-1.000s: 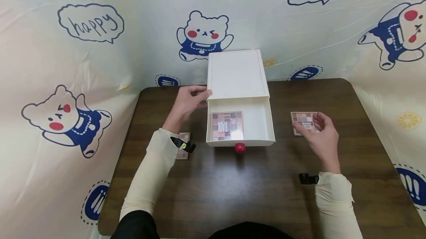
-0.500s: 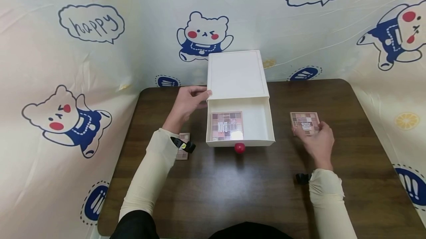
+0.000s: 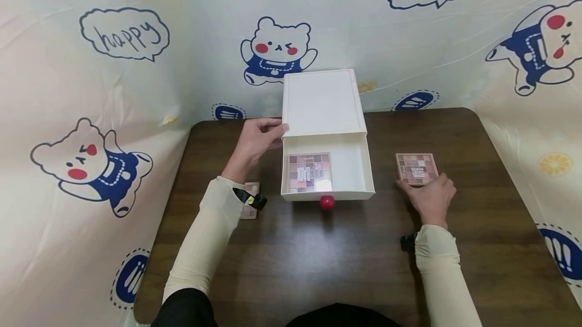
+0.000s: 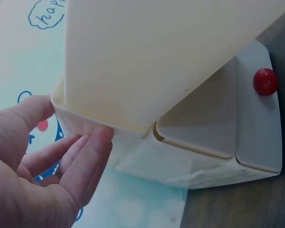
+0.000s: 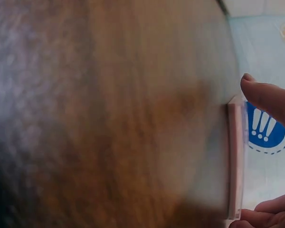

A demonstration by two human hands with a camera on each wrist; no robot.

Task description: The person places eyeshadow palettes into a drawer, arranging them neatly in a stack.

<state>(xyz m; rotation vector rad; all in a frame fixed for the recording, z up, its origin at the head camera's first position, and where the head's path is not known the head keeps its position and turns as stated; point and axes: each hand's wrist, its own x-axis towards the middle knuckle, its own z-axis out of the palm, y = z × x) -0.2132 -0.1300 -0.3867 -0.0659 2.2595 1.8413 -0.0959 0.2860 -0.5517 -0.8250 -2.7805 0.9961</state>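
A white drawer box (image 3: 324, 102) stands at the back of the table, its drawer (image 3: 352, 165) pulled out toward me. My left hand (image 3: 259, 140) holds the box's left side near the front; in the left wrist view the thumb and fingertips (image 4: 102, 135) are at the casing's edge. A square pink eyeshadow palette (image 3: 310, 173) lies in the drawer's left half. On the right, my right hand (image 3: 431, 196) is at the near edge of another eyeshadow palette (image 3: 416, 168), spanning its width. In the right wrist view the thumb stands off its end, and fingers touch the other end.
A third eyeshadow palette (image 3: 250, 200) lies on the brown table (image 3: 318, 266), partly under the left wrist. The drawer front has a round red knob (image 3: 327, 202). A printed cloth backdrop (image 3: 204, 54) rises right behind the box.
My right hand has come down and toward me, from over the right palette to its near edge, uncovering its top. The left hand has stayed on the box.
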